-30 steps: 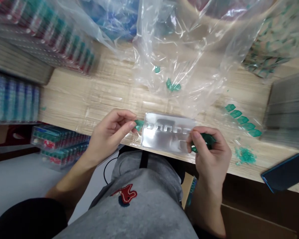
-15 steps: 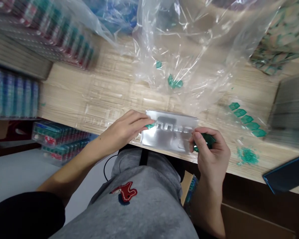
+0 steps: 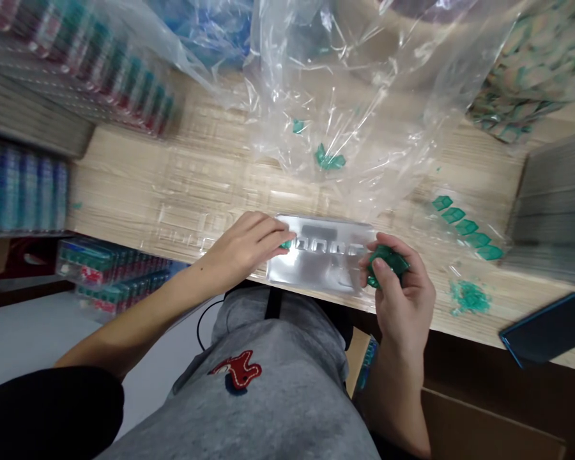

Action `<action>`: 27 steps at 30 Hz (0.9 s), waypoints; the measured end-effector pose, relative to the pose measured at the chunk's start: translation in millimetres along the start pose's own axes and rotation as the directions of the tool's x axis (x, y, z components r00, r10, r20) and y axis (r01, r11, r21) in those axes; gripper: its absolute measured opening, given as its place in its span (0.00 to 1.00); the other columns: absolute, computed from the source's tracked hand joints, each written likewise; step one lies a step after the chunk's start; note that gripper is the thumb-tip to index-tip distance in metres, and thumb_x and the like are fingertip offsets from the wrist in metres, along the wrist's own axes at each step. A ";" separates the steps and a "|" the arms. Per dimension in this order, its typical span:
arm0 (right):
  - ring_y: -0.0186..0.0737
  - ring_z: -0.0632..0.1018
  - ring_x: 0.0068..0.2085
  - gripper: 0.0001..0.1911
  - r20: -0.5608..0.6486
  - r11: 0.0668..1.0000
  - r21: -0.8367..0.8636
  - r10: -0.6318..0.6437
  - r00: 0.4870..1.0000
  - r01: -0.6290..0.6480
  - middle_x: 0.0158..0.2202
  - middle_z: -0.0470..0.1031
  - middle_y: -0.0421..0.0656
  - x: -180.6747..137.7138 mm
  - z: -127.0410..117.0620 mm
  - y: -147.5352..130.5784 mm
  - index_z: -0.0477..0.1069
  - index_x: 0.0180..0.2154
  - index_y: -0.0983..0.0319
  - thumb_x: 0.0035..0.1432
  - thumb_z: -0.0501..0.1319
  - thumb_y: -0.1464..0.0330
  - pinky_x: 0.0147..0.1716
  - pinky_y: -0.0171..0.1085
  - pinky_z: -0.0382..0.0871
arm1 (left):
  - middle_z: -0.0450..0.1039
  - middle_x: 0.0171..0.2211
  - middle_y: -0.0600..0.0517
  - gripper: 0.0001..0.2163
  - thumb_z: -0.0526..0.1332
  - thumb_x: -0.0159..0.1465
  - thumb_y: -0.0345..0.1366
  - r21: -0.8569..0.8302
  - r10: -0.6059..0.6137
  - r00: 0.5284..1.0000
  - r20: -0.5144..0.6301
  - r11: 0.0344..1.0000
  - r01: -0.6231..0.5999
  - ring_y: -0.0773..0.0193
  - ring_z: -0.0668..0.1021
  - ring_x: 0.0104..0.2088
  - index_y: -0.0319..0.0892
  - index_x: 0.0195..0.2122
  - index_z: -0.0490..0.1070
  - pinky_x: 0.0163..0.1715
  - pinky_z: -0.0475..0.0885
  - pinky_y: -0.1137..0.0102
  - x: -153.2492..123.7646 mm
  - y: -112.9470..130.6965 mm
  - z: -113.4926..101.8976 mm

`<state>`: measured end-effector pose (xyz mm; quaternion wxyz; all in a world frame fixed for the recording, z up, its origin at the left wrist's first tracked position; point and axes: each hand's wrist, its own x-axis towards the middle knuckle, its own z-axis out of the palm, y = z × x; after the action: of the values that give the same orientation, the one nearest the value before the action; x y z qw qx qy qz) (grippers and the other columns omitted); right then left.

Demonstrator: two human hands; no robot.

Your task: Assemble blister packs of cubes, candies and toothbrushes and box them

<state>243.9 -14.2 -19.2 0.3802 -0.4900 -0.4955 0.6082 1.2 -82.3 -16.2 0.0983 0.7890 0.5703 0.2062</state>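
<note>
A clear plastic blister tray [image 3: 321, 259] with a row of small square pockets lies at the near edge of the wooden table [image 3: 138, 185]. My left hand [image 3: 244, 246] rests on the tray's left end, its fingertips pressing a small green piece [image 3: 286, 244] at the leftmost pocket. My right hand [image 3: 397, 287] is at the tray's right end, fingers curled round several green pieces [image 3: 386, 262].
A large clear plastic bag [image 3: 359, 96] with a few green pieces [image 3: 329, 158] lies behind the tray. A row of green pieces [image 3: 464, 227] and green crumbs [image 3: 469, 297] sit to the right, beside a dark phone [image 3: 549, 329]. Stacks of filled packs [image 3: 110, 70] stand at left.
My left hand carried its green piece from beside the tray onto the tray's left end and now presses it there. My right hand turned, showing the green pieces it holds.
</note>
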 end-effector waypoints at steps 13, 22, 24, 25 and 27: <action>0.28 0.72 0.27 0.21 0.436 0.882 0.380 0.097 0.895 -0.280 0.49 0.77 0.40 -13.1 32.4 -20.7 0.71 0.55 0.48 0.59 0.63 0.67 0.25 0.32 0.72 | 0.70 0.47 0.48 0.12 0.59 0.68 0.32 -0.370 -0.146 0.984 -0.104 0.924 0.098 0.64 0.75 0.49 0.41 0.52 0.69 0.48 0.73 0.69 24.4 55.1 -24.9; 0.27 0.76 0.32 0.24 0.431 0.945 0.295 -0.001 0.903 -0.139 0.55 0.74 0.37 -19.8 34.4 -20.7 0.68 0.57 0.43 0.63 0.60 0.71 0.31 0.32 0.74 | 0.70 0.44 0.49 0.06 0.58 0.68 0.30 -0.305 -0.157 0.979 -0.127 0.946 0.113 0.63 0.75 0.46 0.42 0.44 0.70 0.45 0.74 0.67 22.5 48.1 -23.1; 0.29 0.77 0.37 0.24 0.420 0.958 0.268 -0.024 0.907 -0.099 0.56 0.73 0.37 -20.5 35.2 -21.8 0.66 0.58 0.43 0.63 0.60 0.71 0.33 0.32 0.74 | 0.71 0.44 0.48 0.05 0.58 0.67 0.29 -0.191 -0.109 0.984 -0.137 0.978 0.082 0.62 0.75 0.45 0.41 0.43 0.70 0.44 0.73 0.67 21.9 46.9 -24.4; 0.30 0.77 0.40 0.25 0.418 0.965 0.253 -0.039 0.908 -0.074 0.57 0.73 0.37 -20.7 35.7 -22.6 0.66 0.58 0.43 0.64 0.59 0.72 0.33 0.32 0.74 | 0.72 0.43 0.48 0.04 0.59 0.67 0.29 -0.138 -0.087 0.985 -0.148 0.988 0.067 0.62 0.75 0.44 0.41 0.42 0.69 0.44 0.73 0.67 21.8 46.5 -24.9; 0.31 0.77 0.42 0.24 0.404 0.977 0.211 -0.074 0.912 -0.014 0.55 0.74 0.38 -20.4 36.7 -24.2 0.66 0.58 0.45 0.64 0.59 0.72 0.34 0.32 0.74 | 0.72 0.41 0.48 0.03 0.60 0.65 0.28 -0.092 -0.054 0.982 -0.179 0.995 0.037 0.63 0.75 0.41 0.40 0.39 0.68 0.41 0.72 0.68 21.6 46.1 -25.7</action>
<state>212.3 -36.7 9.9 0.3265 -0.3012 -0.5050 0.7401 35.2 -79.2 29.5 0.0855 0.7486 0.5851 0.3001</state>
